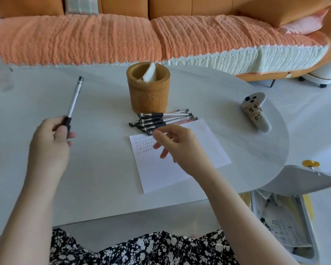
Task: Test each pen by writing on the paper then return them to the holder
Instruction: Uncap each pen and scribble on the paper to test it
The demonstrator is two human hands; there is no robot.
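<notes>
My left hand (52, 138) grips a black-and-clear pen (74, 100) by its rubber grip, the pen pointing up and away over the table's left side. A pile of several similar pens (161, 120) lies in front of the brown bamboo holder (148, 90), which has a folded paper sticking out of it. The white paper (180, 169) lies below the pile, with rows of small written marks at its upper left. My right hand (177, 142) hovers over the paper's top edge next to the pens, fingers loosely spread, holding nothing.
A white game controller (256, 113) with handwritten labels lies at the table's right. An orange sofa (161, 39) runs behind the light grey table (96, 169). A folding chair or rack (304, 180) stands at the right, beside the table's front edge.
</notes>
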